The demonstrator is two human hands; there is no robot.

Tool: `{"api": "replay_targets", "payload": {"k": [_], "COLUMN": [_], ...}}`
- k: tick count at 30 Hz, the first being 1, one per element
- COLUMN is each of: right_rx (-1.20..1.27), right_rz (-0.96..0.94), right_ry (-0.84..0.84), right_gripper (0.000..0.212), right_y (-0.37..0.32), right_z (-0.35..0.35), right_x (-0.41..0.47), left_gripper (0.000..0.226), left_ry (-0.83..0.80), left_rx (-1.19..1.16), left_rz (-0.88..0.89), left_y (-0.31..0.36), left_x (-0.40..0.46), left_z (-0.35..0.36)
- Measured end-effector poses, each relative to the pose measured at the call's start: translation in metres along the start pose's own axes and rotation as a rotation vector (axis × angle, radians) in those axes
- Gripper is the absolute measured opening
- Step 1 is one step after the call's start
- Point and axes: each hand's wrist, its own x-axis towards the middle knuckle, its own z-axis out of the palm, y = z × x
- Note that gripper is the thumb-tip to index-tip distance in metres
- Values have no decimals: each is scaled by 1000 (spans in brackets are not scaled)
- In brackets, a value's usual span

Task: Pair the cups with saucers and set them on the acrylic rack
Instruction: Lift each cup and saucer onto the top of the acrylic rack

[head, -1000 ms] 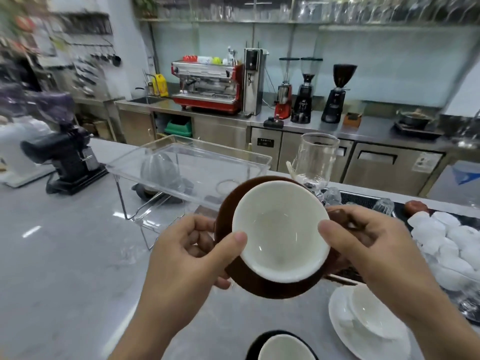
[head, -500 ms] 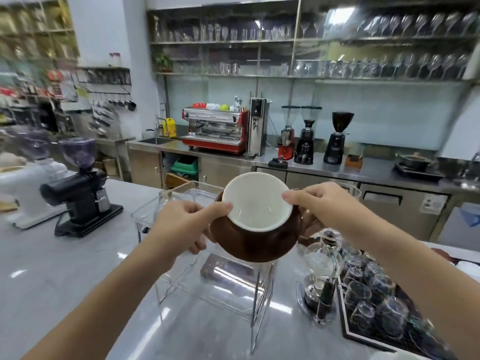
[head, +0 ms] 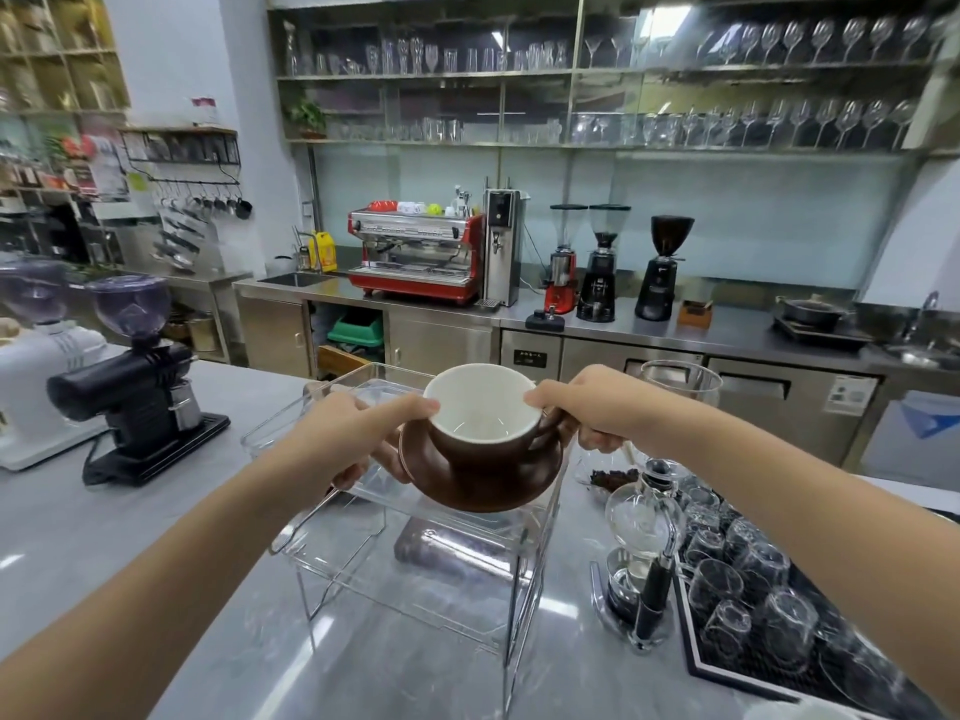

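Observation:
A brown cup [head: 485,433] with a white inside sits on a brown saucer [head: 483,483]. I hold the pair with both hands just above the top tray of the clear acrylic rack [head: 332,407]. My left hand [head: 358,433] grips the saucer's left edge, its thumb on the cup's rim. My right hand [head: 597,407] holds the cup's right side at the handle, thumb on the rim. The saucer tilts slightly toward me. The rack's lower shelf [head: 410,605] holds nothing.
A glass siphon brewer [head: 644,543] stands right of the rack, with a black tray of upturned glasses [head: 753,605] beyond it. A black grinder [head: 135,387] and a white grinder [head: 36,376] stand on the grey counter [head: 104,537] at the left.
Both hands carried the cup and saucer away from me and lowered them over the rack's top tray. The view rose from the counter toward the back wall.

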Motion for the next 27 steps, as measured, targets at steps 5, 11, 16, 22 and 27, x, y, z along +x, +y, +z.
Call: {"api": "replay_targets", "payload": {"k": [5, 11, 16, 22, 27], "right_rx": [5, -21, -28, -78, -136], "right_rz": [10, 38, 46, 34, -3], "right_ry": [-51, -83, -82, -34, -1], "right_gripper": [41, 38, 41, 42, 49], "right_y": [-1, 2, 1, 2, 3], "right_z": [2, 6, 8, 14, 15], "right_x": [7, 13, 16, 19, 17], "left_gripper": [59, 62, 62, 69, 70], "left_ry": [10, 45, 60, 69, 67], "left_rx": [25, 64, 97, 196, 229], "left_rz": [-11, -34, -32, 21, 28], "left_y": [-4, -8, -9, -7, -7], "left_x": [7, 12, 15, 15, 13], "left_z": [-1, 2, 4, 5, 7]}}
